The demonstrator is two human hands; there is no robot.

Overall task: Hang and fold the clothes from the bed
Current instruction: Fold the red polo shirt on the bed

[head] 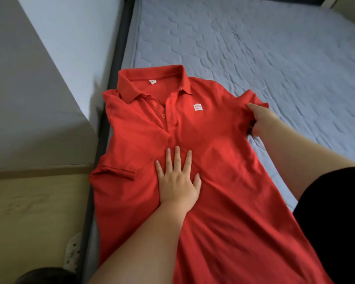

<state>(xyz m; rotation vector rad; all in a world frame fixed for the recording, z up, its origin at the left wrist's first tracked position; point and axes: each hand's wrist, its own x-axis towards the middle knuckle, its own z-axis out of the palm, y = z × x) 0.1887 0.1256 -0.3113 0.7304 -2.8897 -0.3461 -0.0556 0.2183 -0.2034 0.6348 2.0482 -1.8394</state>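
Note:
A red polo shirt (213,165) lies face up on the bed, collar away from me, with a small white logo patch on its chest. My left hand (177,179) presses flat on the middle of the shirt, fingers spread and straight. My right hand (258,119) grips the shirt's right-side sleeve at the edge, fingers curled round the fabric. The other sleeve lies folded near the bed's left edge.
The bed (275,48) has a pale blue quilted mattress cover and a dark frame rail (111,83) along its left side. Left of it are a grey wall and a wooden floor (29,212). A white slipper (73,251) lies on the floor by the rail.

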